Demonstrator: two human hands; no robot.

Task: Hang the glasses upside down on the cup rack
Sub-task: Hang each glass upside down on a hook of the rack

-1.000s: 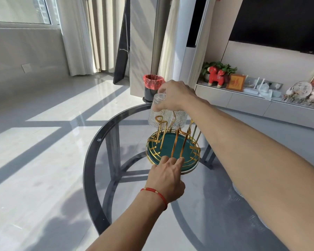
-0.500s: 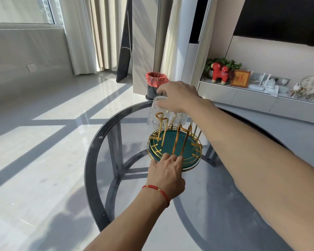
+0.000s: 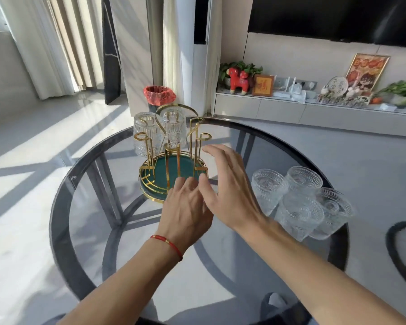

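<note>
Two glasses [image 3: 159,130] hang upside down on the rack [image 3: 171,165] near the table's far edge. Left hand [image 3: 185,207] steadies its base; the right hand [image 3: 227,184], fingers spread and empty, should grasp one of the glasses at the right edge [image 3: 300,198] next.

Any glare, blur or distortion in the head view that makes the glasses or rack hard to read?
Head view: hard sun stripes the floor on the left, no glare on the cup rack; right hand slightly motion-blurred; the glasses on the table read clearly; wide-angle bending toward the edges.
</note>
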